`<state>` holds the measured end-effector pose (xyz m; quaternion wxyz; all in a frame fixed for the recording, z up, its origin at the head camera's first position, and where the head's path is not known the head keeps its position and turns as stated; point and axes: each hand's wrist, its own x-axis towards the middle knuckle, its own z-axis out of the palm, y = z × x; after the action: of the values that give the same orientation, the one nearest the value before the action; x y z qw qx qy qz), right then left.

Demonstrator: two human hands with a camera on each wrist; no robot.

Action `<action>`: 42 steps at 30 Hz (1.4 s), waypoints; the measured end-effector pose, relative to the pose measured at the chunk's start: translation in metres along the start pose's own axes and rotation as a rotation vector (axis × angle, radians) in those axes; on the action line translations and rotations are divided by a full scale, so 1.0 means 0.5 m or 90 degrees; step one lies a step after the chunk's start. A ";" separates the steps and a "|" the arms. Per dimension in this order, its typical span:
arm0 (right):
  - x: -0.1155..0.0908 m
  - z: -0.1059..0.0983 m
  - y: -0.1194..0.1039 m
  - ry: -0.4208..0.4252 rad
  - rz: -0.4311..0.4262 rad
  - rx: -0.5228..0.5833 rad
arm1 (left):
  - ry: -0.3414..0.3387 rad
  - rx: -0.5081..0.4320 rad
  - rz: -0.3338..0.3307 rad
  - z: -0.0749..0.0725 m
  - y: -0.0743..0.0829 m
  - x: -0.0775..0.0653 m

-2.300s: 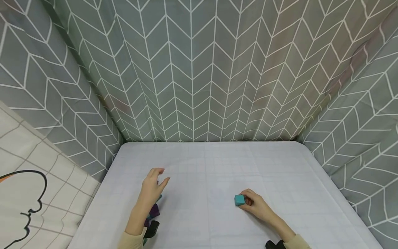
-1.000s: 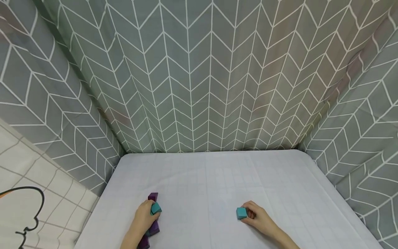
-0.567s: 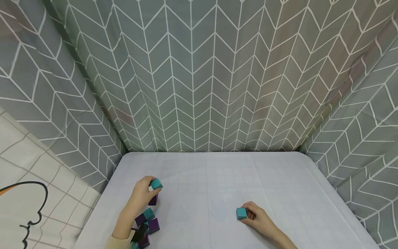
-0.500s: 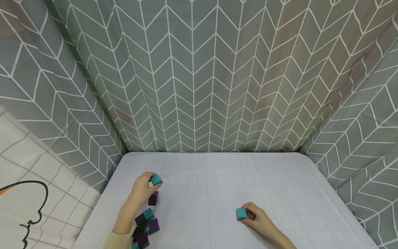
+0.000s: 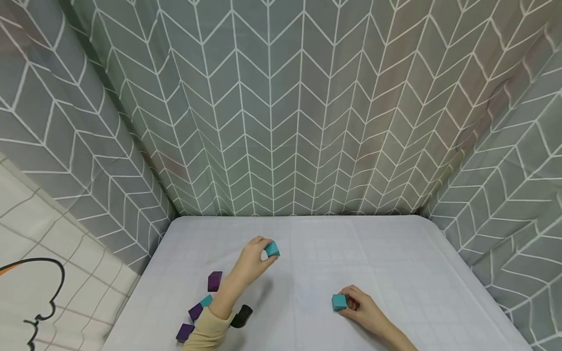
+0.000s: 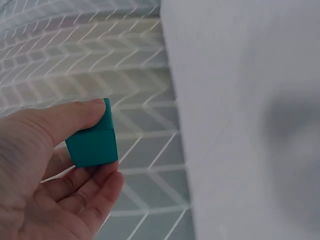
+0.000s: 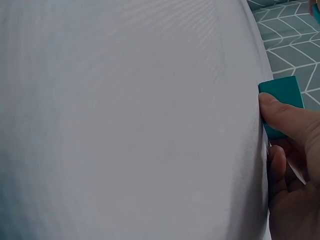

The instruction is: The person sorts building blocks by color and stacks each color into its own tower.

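Note:
My left hand (image 5: 251, 262) pinches a teal cube (image 5: 272, 249) between thumb and fingers, held above the table left of its middle; a shadow falls below it. The same teal cube (image 6: 94, 145) shows close up in the left wrist view. On the right side, my right hand (image 5: 362, 309) pinches another teal cube (image 5: 339, 302) low at the table surface. In the right wrist view the thumb lies across this second teal cube (image 7: 282, 107). Whether its underside touches the table cannot be made out.
Loose blocks lie at the left of the white-covered table (image 5: 307, 263): a purple block (image 5: 214, 281) at the back, a teal block (image 5: 206, 301), and purple blocks (image 5: 185, 333) nearer me. My left forearm partly covers the group. A patterned curtain (image 5: 272, 122) encloses the back and sides.
My left hand reached down among the left blocks, picked up a teal cube, lifted it and carried it rightward. My right hand keeps its cube in nearly the same place.

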<state>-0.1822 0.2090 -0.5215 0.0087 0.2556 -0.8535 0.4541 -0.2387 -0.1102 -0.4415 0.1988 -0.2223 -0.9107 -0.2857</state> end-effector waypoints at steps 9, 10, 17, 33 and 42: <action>0.000 0.004 -0.002 0.001 -0.012 -0.006 | -0.171 -0.086 -0.002 0.149 0.069 -0.036; 0.000 0.003 -0.002 0.001 -0.013 -0.006 | -0.189 -0.094 -0.004 0.165 0.077 -0.040; -0.003 0.009 0.041 0.007 -0.027 0.000 | -0.294 -0.081 -0.010 0.252 0.125 -0.059; -0.006 0.012 0.080 -0.006 -0.056 0.000 | -0.285 -0.047 -0.005 0.299 0.147 -0.071; -0.006 0.012 0.059 0.006 -0.034 0.006 | -0.262 -0.044 -0.001 0.302 0.146 -0.070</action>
<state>-0.1913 0.2192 -0.5486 0.0235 0.2762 -0.8440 0.4591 -0.2076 0.0257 -0.5415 0.0008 -0.2816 -0.9221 -0.2655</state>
